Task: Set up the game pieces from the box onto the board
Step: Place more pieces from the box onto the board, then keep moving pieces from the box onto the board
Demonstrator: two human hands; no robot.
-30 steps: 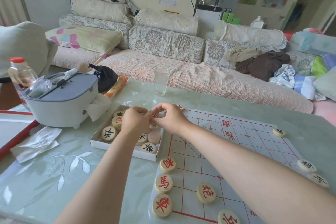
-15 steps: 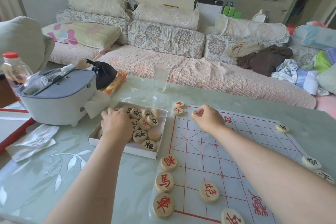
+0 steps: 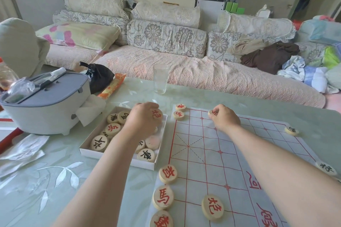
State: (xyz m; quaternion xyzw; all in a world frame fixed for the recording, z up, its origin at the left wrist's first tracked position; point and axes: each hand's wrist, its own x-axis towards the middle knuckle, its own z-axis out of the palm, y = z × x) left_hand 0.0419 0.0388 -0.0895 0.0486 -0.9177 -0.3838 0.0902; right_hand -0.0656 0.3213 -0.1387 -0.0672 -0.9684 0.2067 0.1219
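Observation:
A white paper board [image 3: 238, 155] with red grid lines lies on the table. To its left a shallow white box [image 3: 118, 156] holds several round wooden pieces with black or red characters. My left hand [image 3: 142, 121] is over the box and grips a red-marked piece [image 3: 156, 115]. My right hand [image 3: 224, 117] pinches another red-marked piece [image 3: 212, 112] at the board's far edge. Two red pieces [image 3: 180, 111] sit at the far left corner. Several more red pieces [image 3: 163, 199] line the near left edge, and black-marked pieces [image 3: 291, 131] lie on the right side.
A grey-lidded white tub [image 3: 46, 105] with tissue stands left of the box. An empty glass [image 3: 160, 81] is beyond the board, near a black bag [image 3: 99, 77] and an orange packet [image 3: 111, 87]. Crumpled tissue [image 3: 24, 149] lies at the left. A sofa runs behind the table.
My hands, together over the box one second ago, have parted. The right hand carried a piece to the board's far edge. The left hand has lifted a red piece from the box.

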